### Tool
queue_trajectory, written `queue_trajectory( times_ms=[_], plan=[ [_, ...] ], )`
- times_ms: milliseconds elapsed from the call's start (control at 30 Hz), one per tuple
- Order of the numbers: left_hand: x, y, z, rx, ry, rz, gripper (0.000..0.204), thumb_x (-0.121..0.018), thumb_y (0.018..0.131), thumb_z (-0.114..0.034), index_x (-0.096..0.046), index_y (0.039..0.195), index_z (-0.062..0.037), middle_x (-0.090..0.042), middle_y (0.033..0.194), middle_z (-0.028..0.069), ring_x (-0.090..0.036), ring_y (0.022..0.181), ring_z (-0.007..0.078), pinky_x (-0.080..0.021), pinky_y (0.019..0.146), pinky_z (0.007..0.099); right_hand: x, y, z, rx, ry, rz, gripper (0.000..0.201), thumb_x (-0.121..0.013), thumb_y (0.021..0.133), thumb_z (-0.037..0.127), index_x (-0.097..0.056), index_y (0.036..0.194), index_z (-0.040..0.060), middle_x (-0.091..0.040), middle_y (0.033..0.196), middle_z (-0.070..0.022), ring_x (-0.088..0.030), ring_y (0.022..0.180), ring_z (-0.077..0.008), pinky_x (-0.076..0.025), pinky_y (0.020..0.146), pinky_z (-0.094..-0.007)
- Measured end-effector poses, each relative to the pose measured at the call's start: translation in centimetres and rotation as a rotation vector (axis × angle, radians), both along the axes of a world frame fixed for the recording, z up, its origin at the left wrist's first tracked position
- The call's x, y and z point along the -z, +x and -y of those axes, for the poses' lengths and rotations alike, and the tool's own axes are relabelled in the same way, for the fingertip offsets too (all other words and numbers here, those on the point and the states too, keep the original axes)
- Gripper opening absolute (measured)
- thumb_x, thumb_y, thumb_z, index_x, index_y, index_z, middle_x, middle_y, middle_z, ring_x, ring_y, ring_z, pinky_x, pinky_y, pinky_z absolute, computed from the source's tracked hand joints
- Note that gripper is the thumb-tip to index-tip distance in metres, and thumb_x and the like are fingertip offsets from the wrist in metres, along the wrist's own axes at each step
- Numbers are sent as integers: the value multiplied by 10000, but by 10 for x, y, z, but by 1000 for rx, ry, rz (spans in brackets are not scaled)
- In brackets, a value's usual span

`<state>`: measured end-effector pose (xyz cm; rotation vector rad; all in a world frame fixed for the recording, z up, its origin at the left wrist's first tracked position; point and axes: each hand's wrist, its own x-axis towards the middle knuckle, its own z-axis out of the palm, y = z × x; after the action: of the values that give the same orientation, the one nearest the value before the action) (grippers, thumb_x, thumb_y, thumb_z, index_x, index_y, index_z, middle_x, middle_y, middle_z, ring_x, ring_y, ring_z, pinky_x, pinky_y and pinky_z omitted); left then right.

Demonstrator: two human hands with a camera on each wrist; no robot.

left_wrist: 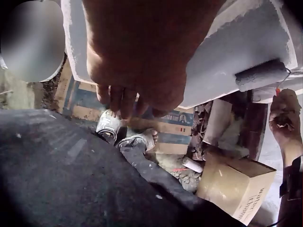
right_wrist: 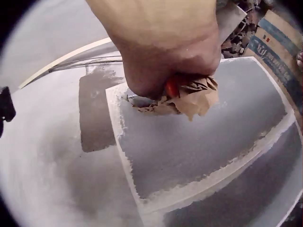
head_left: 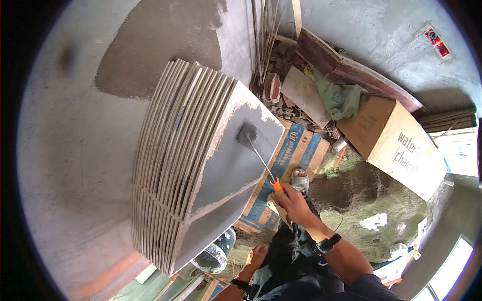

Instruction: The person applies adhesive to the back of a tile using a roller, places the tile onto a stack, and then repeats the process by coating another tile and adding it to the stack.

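My right hand (head_left: 299,206) grips a paint roller by its orange handle (head_left: 276,184). Torn brown paper (right_wrist: 201,101) is bunched around the grip, inside the same hand. The dark grey roller sleeve (head_left: 247,134) lies over the upper part of the front slab (head_left: 221,170), whose face is coated grey with a pale uncoated border. In the left wrist view the sleeve (left_wrist: 260,74) overlaps that grey face near its edge. My left hand (head_left: 257,257) hangs low beside my leg, fingers loose, holding nothing.
Behind the front slab, several more slabs (head_left: 170,165) lean stacked against the wall. Flattened cardboard (head_left: 301,145) lies by my feet. A paint-stained bucket (head_left: 213,256) stands below the stack. On the right are a "water" carton (head_left: 401,145), a green cloth (head_left: 341,98) and rubble.
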<state>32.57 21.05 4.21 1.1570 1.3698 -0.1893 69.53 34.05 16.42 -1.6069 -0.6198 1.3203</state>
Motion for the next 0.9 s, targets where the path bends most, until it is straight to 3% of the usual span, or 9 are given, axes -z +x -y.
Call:
queue_trajectory(
  times_ms=[233,300,333,567,667,733,767,833,900],
  plan=[
    [10,0,0,-54,106,106,292,-653,926,-261,-647,1097,-25,-692,1008,113,-660,968,226,-515,869,366,-34,16,-20,34,22,-12,267,-524,986,224,-541,1077,-26,-554,722,-138,-538,635,-191,-435,603,-368],
    [18,-5,3,-57,99,106,287,-650,927,-257,-645,1093,-23,-692,1005,113,-661,967,227,-515,870,367,-29,20,-29,15,218,145,262,-521,986,228,-534,1030,-30,-535,704,-128,-502,625,-165,-416,585,-362],
    [22,-10,7,-54,84,101,282,-648,927,-253,-644,1088,-21,-692,1002,112,-662,967,228,-515,872,368,-49,26,-36,76,101,5,275,-518,985,246,-522,984,-29,-509,688,-111,-462,618,-148,-392,568,-349],
    [14,-12,18,-117,11,103,288,-640,930,-240,-640,1111,-16,-687,1064,127,-655,1006,234,-512,893,378,-52,33,-49,105,41,14,293,-538,968,269,-518,958,-23,-470,659,-95,-446,626,-136,-374,556,-327],
    [5,-9,12,-22,-14,-39,302,-639,931,-236,-635,1130,-9,-681,1084,140,-650,1018,241,-512,899,383,-51,32,-45,82,27,3,269,-534,973,233,-537,1009,-34,-517,696,-128,-519,624,-206,-414,584,-350],
    [23,-20,25,-130,-49,83,309,-630,944,-186,-616,1197,-9,-643,1104,101,-608,1022,210,-507,891,362,-51,26,-33,-98,214,315,253,-514,983,195,-539,1072,-40,-583,795,-203,-605,693,-352,-463,647,-396],
    [28,-25,29,-130,-48,85,309,-630,944,-186,-616,1197,-9,-643,1104,101,-608,1022,210,-507,891,362,-52,21,-28,-98,214,317,253,-514,983,195,-539,1072,-40,-583,795,-203,-605,693,-352,-463,647,-396],
    [29,-25,31,-75,-51,50,317,-634,939,-182,-609,1198,-2,-639,1098,114,-606,1025,210,-506,891,364,-51,6,-14,-103,214,275,236,-508,981,158,-532,1111,-38,-607,909,-264,-611,829,-461,-484,714,-443],
    [28,-24,29,-59,-56,40,310,-636,936,-181,-611,1188,-2,-636,1090,111,-602,1028,201,-506,886,362,-56,-2,-4,-161,208,292,262,-527,969,175,-523,1119,-40,-596,922,-290,-603,861,-478,-478,716,-464]
  ],
)
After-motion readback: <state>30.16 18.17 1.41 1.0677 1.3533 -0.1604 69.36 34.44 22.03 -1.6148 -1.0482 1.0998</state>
